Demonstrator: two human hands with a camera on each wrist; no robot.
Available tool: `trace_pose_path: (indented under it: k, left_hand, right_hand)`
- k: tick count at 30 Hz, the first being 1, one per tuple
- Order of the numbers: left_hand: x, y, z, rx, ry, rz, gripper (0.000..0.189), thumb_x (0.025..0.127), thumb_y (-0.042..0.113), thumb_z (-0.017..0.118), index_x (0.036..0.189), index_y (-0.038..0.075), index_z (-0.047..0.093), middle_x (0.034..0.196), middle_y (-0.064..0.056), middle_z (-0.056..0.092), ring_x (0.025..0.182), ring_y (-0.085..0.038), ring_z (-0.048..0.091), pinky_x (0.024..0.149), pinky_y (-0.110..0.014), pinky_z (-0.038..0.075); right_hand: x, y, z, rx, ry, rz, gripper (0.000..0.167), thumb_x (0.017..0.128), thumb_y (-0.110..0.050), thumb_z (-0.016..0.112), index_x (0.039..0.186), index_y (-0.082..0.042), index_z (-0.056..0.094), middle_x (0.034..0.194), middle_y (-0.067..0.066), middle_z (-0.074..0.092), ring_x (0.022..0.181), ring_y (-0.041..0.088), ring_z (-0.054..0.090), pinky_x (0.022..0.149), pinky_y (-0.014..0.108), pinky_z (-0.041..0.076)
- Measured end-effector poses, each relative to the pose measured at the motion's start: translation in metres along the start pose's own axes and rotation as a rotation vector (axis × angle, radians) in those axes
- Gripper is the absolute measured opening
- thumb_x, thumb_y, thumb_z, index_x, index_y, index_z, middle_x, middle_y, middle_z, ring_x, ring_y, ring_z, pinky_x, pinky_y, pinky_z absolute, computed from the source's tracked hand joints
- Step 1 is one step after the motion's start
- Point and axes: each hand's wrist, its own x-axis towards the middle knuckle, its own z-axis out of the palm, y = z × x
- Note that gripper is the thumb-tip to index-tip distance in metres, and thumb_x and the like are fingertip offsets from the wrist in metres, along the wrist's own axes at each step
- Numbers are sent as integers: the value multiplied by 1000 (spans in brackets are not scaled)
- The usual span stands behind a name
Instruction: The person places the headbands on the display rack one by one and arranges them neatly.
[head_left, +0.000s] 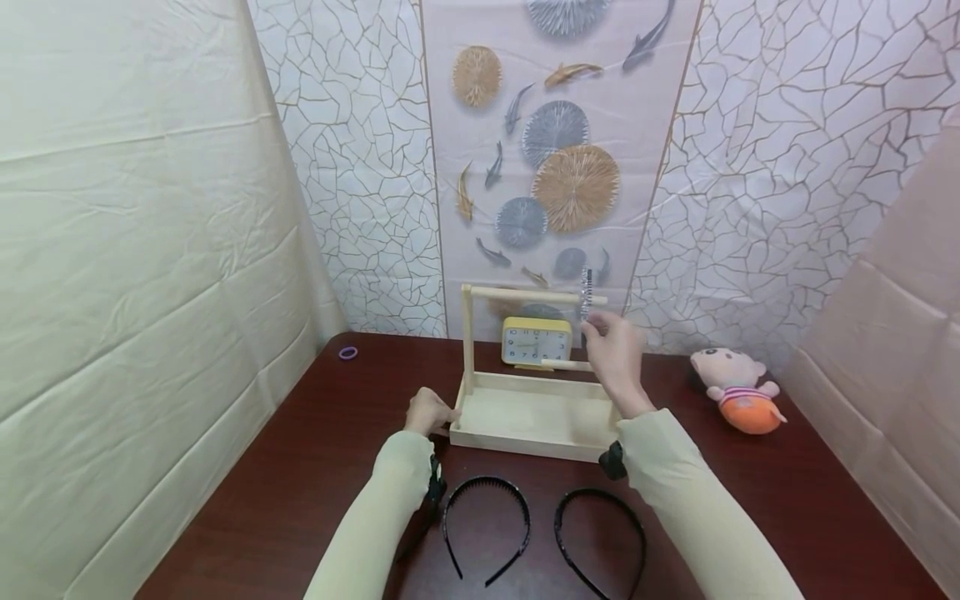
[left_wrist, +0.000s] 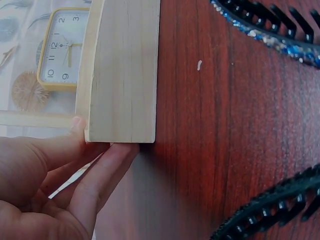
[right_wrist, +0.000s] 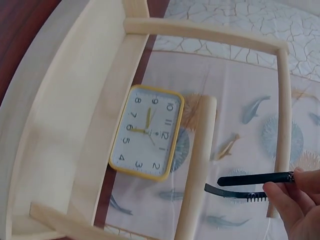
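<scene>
My left hand (head_left: 427, 411) pinches the front left corner of a pale wooden rack (head_left: 525, 452), thumb on the rim and fingers low on its end in the left wrist view. Higher up on the right, my right hand (head_left: 617, 358) grips a glittery black toothed headband (head_left: 587, 292) between thumb and fingers. In the right wrist view, that headband's two dark ends (right_wrist: 240, 179) point toward the rack's lower rod (right_wrist: 200, 150), with the upper rod (right_wrist: 283, 115) close to the fingers. Whether the band touches either rod I cannot tell.
Two black headbands, one on the left (head_left: 487, 481) and one on the right (head_left: 641, 533), lie on the dark red table in front of the rack. Behind it stands a yellow clock (head_left: 537, 342). A plush toy (head_left: 738, 392) lies far right, a purple ring (head_left: 348, 353) far left.
</scene>
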Motion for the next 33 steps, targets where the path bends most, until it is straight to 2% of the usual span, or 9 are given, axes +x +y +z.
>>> trace_pose_path:
  k: [5, 8, 14, 25, 33]
  left_hand:
    - [0, -1, 0, -5, -2, -6, 18, 83, 10, 79, 72, -3, 71, 93, -21, 70, 59, -27, 71, 74, -48, 58]
    - [-1, -2, 1, 0, -4, -3, 17, 83, 11, 79, 74, -3, 72, 93, -20, 70, 59, -26, 71, 75, -49, 58]
    - [-4, 0, 1, 16, -1, 10, 17, 83, 12, 79, 76, -2, 71, 92, -20, 70, 59, -25, 71, 74, -49, 58]
    - [-4, 0, -2, -1, 2, 24, 16, 83, 10, 78, 76, -3, 72, 91, -20, 70, 59, -26, 71, 75, -49, 58]
    - [-3, 0, 0, 2, 6, 21, 17, 84, 11, 78, 77, -4, 73, 90, -19, 70, 60, -27, 72, 71, -45, 59]
  right_hand:
    - [-3, -4, 10, 52, -50, 61, 25, 97, -17, 62, 116, -4, 70, 113, 17, 71, 105, 32, 68, 87, 53, 52]
    - [-5, -6, 17, 71, -59, 66, 26, 97, -17, 62, 117, -4, 70, 114, 16, 71, 106, 32, 68, 91, 53, 51]
    - [-7, -12, 32, 94, -23, 6, 21, 93, -11, 67, 110, 0, 73, 106, 18, 73, 96, 32, 71, 84, 45, 56]
    - [-9, -26, 55, 136, -63, 8, 18, 92, -9, 68, 107, -1, 74, 103, 16, 74, 94, 30, 72, 83, 43, 56]
    - [-15, -29, 74, 137, -80, -21, 19, 91, -7, 68, 108, -1, 74, 103, 15, 74, 93, 28, 73, 82, 42, 57]
